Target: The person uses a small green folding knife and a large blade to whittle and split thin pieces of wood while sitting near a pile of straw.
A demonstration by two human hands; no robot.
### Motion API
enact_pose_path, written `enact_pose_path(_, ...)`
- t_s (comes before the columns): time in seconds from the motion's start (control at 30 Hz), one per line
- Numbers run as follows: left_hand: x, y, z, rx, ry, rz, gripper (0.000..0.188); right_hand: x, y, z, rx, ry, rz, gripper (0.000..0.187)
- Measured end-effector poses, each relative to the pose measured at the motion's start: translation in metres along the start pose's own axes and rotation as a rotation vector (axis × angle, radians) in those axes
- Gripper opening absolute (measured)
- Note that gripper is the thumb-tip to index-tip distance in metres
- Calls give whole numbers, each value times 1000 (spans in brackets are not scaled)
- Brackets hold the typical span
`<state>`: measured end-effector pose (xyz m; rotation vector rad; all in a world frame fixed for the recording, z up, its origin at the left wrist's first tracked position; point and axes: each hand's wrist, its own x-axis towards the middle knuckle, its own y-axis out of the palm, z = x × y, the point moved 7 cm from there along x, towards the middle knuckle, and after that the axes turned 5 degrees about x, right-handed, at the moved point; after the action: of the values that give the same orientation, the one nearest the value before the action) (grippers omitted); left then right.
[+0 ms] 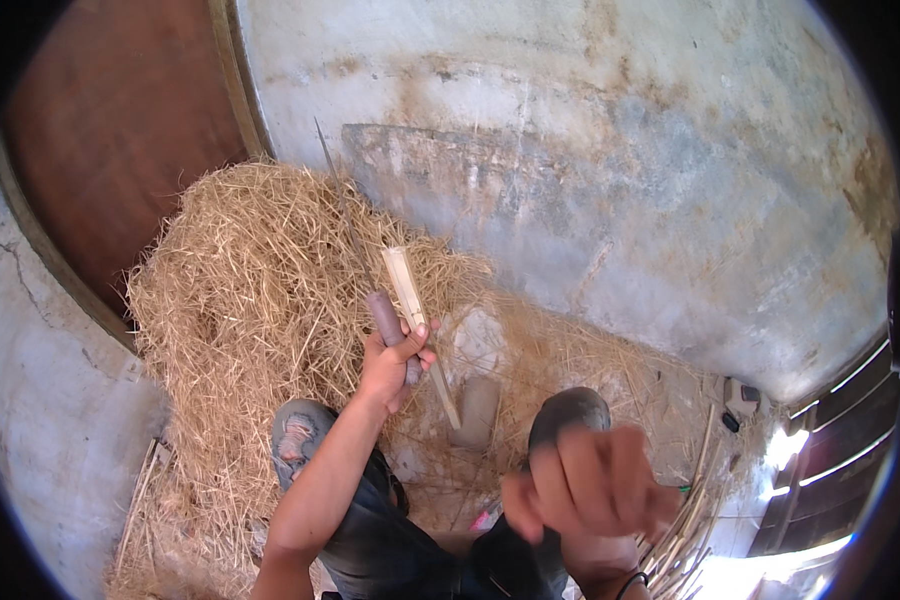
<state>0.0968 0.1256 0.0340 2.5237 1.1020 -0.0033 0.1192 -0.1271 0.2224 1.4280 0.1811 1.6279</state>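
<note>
The left hand (395, 370) is closed around two things at once. Its fingers wrap the mauve-brown handle of a long, thin-bladed knife (353, 236); the handle shows above and below the thumb, and the blade runs up and away beyond the knuckles, its tip leaning leftward. Just right of that handle, pinched under the thumb tip, is a pale split bamboo strip (403, 283). Its broad end rises above the fingers, and its slimmer tail slants down past them, ending over a grey-brown block (477, 410) on the floor.

The right hand (595, 485) is well apart from knife and strip, nearer to me than the left, in front of the right knee (570, 405). Its fingers are curled in, but blurred; I can't tell whether they grip anything. Left of and behind the left fingers spreads a heap of straw (250, 270).
</note>
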Motion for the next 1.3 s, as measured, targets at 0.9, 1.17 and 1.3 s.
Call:
enact_pose_path(0.9,-9,-6,-5,-20,10,-8,31,10,76,10,190,-103,597,14)
enact_pose_path(1.17,-8,-5,-5,-38,38,-17,31,6,72,11,125,-108,436,8)
enact_pose_path(1.3,-2,3,2,-48,7,13,30,6,68,12,139,-134,394,11)
